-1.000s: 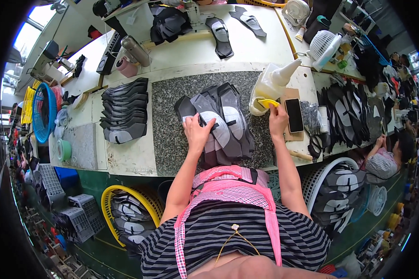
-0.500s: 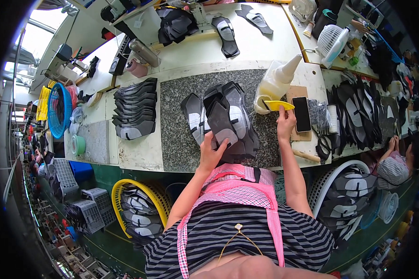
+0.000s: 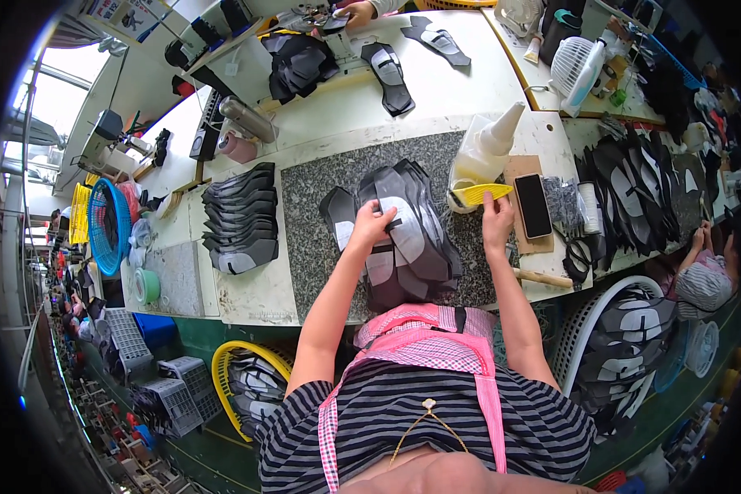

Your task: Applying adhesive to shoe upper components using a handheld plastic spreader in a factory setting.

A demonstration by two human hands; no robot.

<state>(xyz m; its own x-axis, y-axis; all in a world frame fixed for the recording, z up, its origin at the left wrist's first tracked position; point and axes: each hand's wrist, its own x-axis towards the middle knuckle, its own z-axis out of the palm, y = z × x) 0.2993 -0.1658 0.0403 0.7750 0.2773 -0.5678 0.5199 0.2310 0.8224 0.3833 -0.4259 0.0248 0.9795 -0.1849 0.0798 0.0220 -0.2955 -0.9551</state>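
Stacked dark shoe upper pieces point(image 3: 416, 247) with light grey patches lie on a speckled stone slab point(image 3: 305, 247) in front of me. My left hand point(image 3: 373, 224) is over the stack, thumb and fingers closed on the edge of an upper piece; its fingertips are partly hidden. Between the fingers of my right hand point(image 3: 496, 222) is a flat yellow spreader point(image 3: 479, 194), its tip at the low opening of a translucent bottle point(image 3: 477, 156) with a tall cone spout. Pale yellowish liquid shows inside the bottle.
A fanned row of uppers point(image 3: 240, 218) lies left of the slab. At right are a phone point(image 3: 533, 206) on cardboard, a thread spool point(image 3: 588, 207), black scissors point(image 3: 577, 258) and a wooden stick point(image 3: 543, 278). Yellow point(image 3: 222, 387) and white point(image 3: 570, 329) baskets stand below. Another person's hand point(image 3: 358, 13) is at the far edge.
My left hand has moved up and away from me over the stack, and the grey piece under it has shifted. The yellow spreader has tilted at the bottle. Another person's hand has appeared at the far edge.
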